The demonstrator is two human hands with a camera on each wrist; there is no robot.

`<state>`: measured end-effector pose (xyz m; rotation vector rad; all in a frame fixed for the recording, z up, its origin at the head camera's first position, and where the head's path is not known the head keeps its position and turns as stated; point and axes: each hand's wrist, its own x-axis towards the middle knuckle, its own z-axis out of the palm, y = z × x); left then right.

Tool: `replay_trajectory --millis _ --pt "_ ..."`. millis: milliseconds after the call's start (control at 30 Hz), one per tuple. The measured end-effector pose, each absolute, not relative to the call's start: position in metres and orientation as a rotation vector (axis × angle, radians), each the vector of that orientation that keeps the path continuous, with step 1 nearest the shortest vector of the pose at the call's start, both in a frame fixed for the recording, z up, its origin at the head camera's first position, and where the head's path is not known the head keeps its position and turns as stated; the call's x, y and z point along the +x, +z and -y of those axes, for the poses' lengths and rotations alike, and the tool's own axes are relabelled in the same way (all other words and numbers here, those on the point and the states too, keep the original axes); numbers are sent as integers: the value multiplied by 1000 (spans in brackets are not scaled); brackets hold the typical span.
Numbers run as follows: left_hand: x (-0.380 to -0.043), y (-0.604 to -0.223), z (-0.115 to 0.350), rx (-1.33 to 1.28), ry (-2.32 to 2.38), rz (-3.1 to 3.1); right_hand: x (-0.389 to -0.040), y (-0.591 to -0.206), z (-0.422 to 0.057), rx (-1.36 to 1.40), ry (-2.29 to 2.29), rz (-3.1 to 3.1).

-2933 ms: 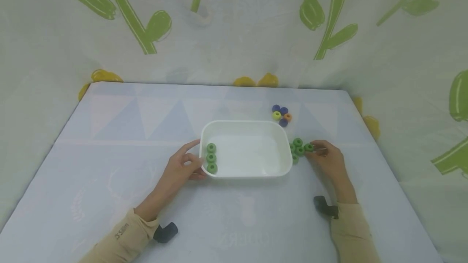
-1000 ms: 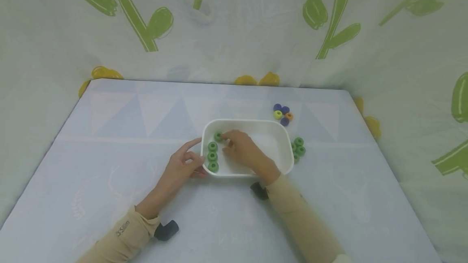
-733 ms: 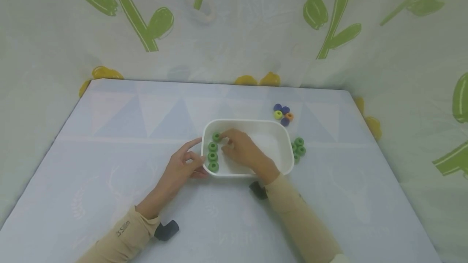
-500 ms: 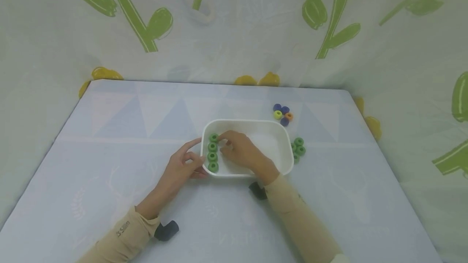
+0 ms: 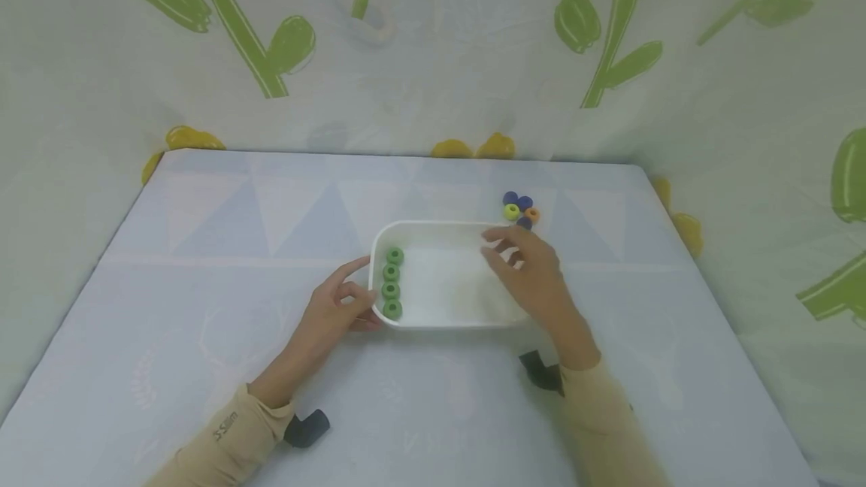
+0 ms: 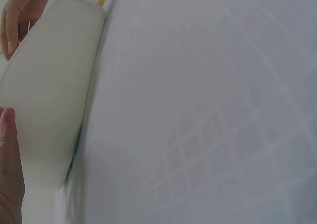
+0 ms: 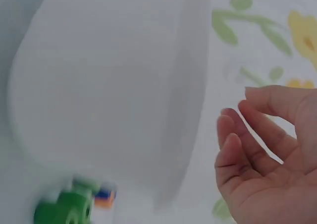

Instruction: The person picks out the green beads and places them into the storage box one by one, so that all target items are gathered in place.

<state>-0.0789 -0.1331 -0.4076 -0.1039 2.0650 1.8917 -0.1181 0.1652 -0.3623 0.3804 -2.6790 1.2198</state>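
Note:
A white rectangular tray (image 5: 446, 326) stands mid-table. Along its inner left wall, several green beads (image 5: 391, 273) form a row. My left hand (image 5: 338, 307) holds the tray's left end, thumb at the rim and index finger along the outer wall; its thumb (image 6: 9, 159) also shows in the left wrist view. Over the tray's right part is my right hand (image 5: 531, 273), fingers loosely bent, thumb and fingertips apart, nothing between them. It hides the tray's right end. Blurred green beads (image 7: 64, 206) lie past the tray's end in the right wrist view.
Behind the tray's right corner sits a small cluster of beads: blue beads (image 5: 525, 202), a yellow bead (image 5: 511, 211) and an orange bead (image 5: 533, 214). A leaf-patterned curtain (image 5: 419, 81) hangs behind the table's far edge.
My right hand took a green bead from the right-hand pile, set it at the top of the row in the tray, let go and moved back right. The left hand stayed at the tray.

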Motion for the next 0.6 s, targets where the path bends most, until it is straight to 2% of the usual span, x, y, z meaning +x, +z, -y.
replay_trajectory --millis 167,300,600 --pt "-79 -407 133 -113 1881 -2065 -101 -369 -210 137 1150 2556" --pt "-79 -406 133 -122 1875 -2079 -91 -386 -237 60 1059 2596" --pt "-80 -407 132 -119 1888 -2062 -80 -405 -255 -34 1032 2918"
